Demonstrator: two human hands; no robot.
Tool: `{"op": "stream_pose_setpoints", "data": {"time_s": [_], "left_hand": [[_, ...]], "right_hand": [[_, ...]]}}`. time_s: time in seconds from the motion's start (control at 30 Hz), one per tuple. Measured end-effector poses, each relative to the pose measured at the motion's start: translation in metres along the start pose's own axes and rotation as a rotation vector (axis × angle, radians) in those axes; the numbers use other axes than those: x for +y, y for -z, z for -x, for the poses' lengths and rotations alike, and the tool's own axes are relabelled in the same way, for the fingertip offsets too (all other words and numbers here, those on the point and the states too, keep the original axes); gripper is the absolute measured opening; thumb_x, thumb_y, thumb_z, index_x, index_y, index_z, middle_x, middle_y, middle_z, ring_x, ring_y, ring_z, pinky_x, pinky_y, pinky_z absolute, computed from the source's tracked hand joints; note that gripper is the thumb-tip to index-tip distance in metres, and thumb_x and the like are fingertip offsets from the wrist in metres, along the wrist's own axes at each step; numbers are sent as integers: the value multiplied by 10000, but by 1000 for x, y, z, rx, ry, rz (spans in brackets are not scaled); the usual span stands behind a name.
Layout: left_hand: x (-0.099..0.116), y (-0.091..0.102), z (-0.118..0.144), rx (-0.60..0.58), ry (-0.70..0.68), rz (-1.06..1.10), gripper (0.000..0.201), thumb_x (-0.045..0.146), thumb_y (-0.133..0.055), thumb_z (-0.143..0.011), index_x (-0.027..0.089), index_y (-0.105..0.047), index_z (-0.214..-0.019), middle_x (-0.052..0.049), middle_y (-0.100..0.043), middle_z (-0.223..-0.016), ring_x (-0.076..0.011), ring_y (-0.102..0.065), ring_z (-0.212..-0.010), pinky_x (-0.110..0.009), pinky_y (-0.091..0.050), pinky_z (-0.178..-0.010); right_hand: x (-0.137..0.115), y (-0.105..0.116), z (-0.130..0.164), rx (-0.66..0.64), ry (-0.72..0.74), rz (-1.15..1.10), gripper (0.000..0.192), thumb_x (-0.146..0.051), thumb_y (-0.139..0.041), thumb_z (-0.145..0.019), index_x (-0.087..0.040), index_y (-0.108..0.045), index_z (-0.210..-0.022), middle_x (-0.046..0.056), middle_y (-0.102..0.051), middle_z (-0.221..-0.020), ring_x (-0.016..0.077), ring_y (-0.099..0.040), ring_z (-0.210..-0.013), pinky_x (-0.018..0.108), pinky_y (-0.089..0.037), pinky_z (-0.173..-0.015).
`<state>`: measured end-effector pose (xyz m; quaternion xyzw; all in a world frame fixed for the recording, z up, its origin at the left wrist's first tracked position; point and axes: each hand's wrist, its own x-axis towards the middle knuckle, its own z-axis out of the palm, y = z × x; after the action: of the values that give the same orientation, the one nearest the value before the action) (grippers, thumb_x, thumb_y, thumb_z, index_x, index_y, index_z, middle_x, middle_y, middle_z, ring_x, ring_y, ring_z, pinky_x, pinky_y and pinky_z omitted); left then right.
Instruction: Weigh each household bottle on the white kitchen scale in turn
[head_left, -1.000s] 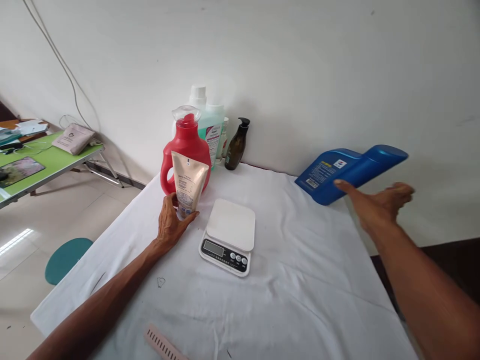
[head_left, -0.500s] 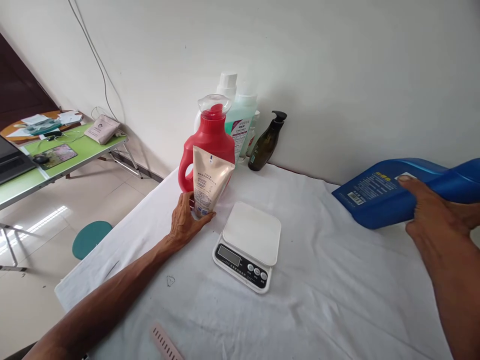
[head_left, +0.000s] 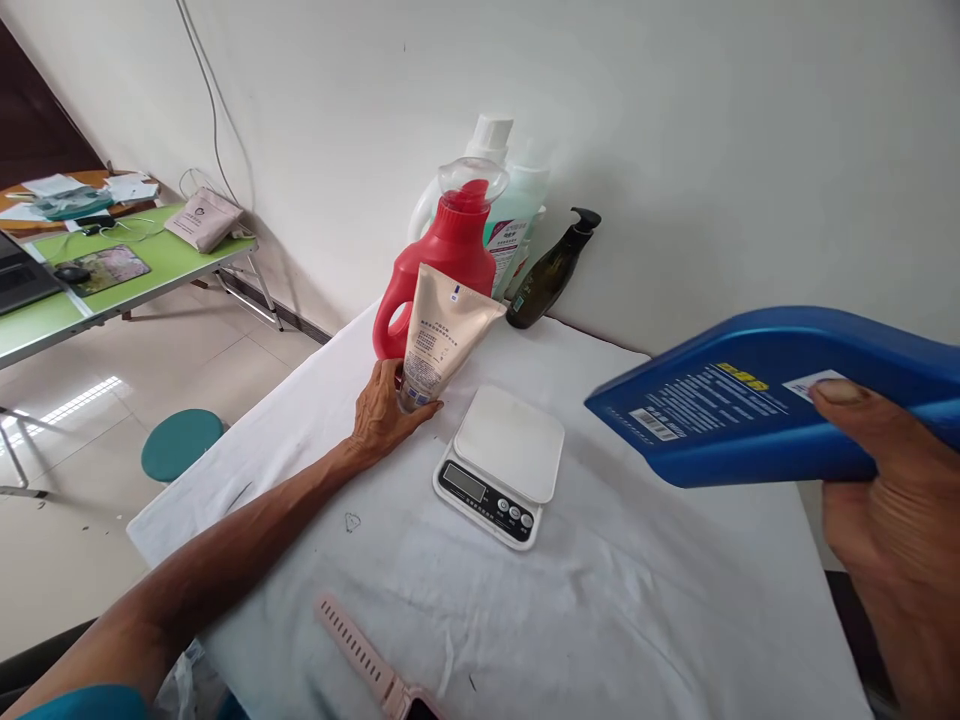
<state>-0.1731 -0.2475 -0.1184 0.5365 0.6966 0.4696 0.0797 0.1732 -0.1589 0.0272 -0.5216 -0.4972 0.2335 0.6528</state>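
My left hand is closed around the lower end of a beige squeeze tube, which stands cap down on the cloth. Right behind the tube is a red detergent bottle with a clear cap on top. In my right hand is a large blue bottle, tipped on its side in the air, its labelled face towards me; its neck end runs out of view at the right. A white kitchen scale with a dark display lies between the hands, its platform bare.
Green and white bottles and a dark pump bottle stand by the wall. A pink watch lies at the front of the white-covered table. Left are a green table and a teal stool.
The blue bottle has come left and closer in my right hand. My left hand keeps its hold on the tube. The view has shifted, bringing more of the watch into sight.
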Motion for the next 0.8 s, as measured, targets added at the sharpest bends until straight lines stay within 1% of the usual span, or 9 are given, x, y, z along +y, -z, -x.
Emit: {"op": "stream_pose_setpoints", "data": {"time_s": [0.03,0.13,0.2,0.27,0.33,0.47,0.6,0.7,0.8], "left_hand": [[0,0,0,-4,2,0,662,357,-961,-713,242,-552,-1220,-52,-679,-1161,-228,-714,-946,-359,-568,-745],[-1,0,-1,-21,9,4,680,347,-954,-715,234,-540,-1242,-61,-679,-1173,-237,-713,-967,-367,-569,-754],[-1,0,-1,-26,7,13,692,339,-950,-719,231,-532,-1260,-67,-679,-1185,-239,-712,-981,-371,-569,-768],[-2,0,0,-26,-2,22,701,336,-948,-721,230,-527,-1272,-71,-679,-1195,-240,-710,-995,-375,-568,-784],[-3,-1,0,-23,-12,30,704,343,-948,-723,234,-524,-1275,-71,-677,-1202,-243,-707,-1010,-374,-566,-788],[-3,-1,1,-26,-18,30,706,358,-944,-728,245,-518,-1280,-77,-665,-1231,-257,-703,-1056,-373,-560,-783],[-3,-1,1,-27,-19,22,704,356,-943,-727,240,-515,-1274,-80,-660,-1220,-260,-704,-1053,-371,-553,-771],[-4,-1,0,-26,-25,21,705,355,-943,-724,243,-516,-1273,-75,-659,-1215,-255,-705,-1036,-365,-547,-757],[-5,-2,0,-20,-33,19,710,344,-943,-719,243,-515,-1277,-71,-656,-1215,-249,-703,-1033,-362,-547,-763]], "right_hand": [[-11,-9,10,-51,-52,-63,571,-432,-1095,-443,-276,-660,-778,90,-768,-1100,457,-650,-1352,721,-482,-1205],[-34,-37,37,-54,-111,-120,590,-410,-1086,-392,-249,-696,-805,57,-739,-990,431,-675,-1283,722,-484,-1207],[-41,-50,49,-79,-145,-134,600,-397,-1072,-363,-230,-702,-805,30,-718,-949,387,-714,-1165,720,-522,-1164],[-42,-59,58,-117,-173,-132,577,-376,-1060,-356,-215,-689,-767,18,-713,-938,335,-730,-1060,689,-567,-1117],[-41,-63,64,-147,-199,-122,546,-368,-1050,-368,-207,-693,-748,16,-719,-935,304,-732,-1002,655,-594,-1084],[-38,-68,72,-197,-252,-116,535,-361,-1047,-365,-196,-748,-777,23,-745,-933,292,-734,-977,606,-609,-1072],[-31,-72,79,-175,-261,-131,555,-356,-1052,-362,-203,-733,-789,14,-752,-900,300,-739,-949,620,-618,-1033],[-26,-73,83,-198,-252,-147,580,-349,-1058,-387,-211,-733,-848,-1,-742,-872,312,-748,-988,609,-624,-1025],[-23,-73,86,-209,-239,-151,555,-365,-1059,-404,-211,-729,-823,1,-739,-856,312,-749,-986,609,-632,-1015]]}}
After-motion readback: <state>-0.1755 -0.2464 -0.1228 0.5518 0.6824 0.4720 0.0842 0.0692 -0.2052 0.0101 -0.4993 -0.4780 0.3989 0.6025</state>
